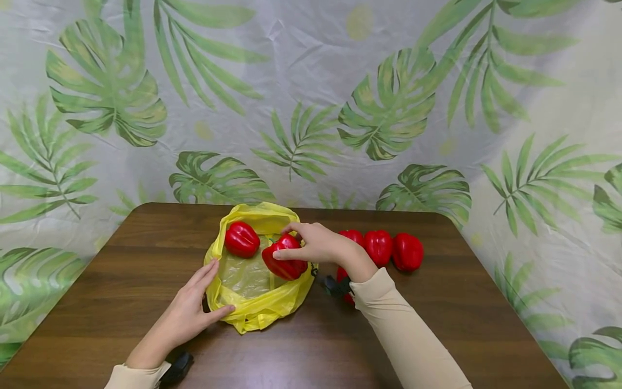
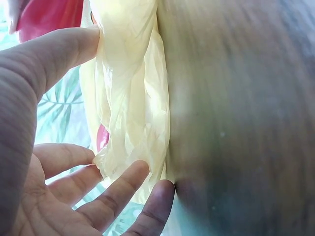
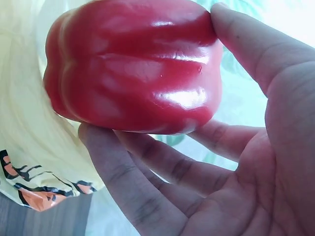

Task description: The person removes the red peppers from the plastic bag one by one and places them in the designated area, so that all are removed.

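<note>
A yellow plastic bag [image 1: 259, 317] stands on the table with its mouth spread wide. One red bell pepper [image 1: 241, 239] lies inside it, at the far left. My right hand [image 1: 320, 244] grips another red bell pepper [image 3: 133, 69] over the right part of the bag's mouth, thumb on one side and fingers on the other. At the bag's near left side is my left hand [image 1: 190, 309], its thumb and fingers spread apart and touching the plastic [image 2: 130, 83].
Right of the bag, several more red bell peppers sit on the brown wooden table [image 1: 437, 324], among them one at the end of the row [image 1: 408, 252]. My right forearm partly covers another one [image 1: 343, 274]. Behind the table hangs a leaf-patterned cloth [image 1: 311, 81].
</note>
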A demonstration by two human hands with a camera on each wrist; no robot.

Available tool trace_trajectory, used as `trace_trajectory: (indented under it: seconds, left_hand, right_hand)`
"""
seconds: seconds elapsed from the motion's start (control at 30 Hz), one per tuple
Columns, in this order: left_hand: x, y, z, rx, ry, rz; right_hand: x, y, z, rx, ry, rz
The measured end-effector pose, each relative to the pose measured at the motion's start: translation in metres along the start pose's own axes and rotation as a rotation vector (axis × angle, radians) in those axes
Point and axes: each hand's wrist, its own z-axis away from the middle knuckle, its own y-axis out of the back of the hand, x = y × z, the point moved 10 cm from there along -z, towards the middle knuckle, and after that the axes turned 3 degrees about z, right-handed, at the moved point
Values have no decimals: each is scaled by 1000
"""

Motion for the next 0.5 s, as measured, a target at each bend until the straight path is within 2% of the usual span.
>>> trace_trajectory:
  seconds: [0.33, 0.5]
  left_hand:
    - [2, 0, 0, -4, -8, -2]
    - [1, 0, 1, -7, -8, -5]
  right_hand:
    - [8, 2, 22, 42, 14, -21]
    - [15, 5, 36, 57, 7, -69]
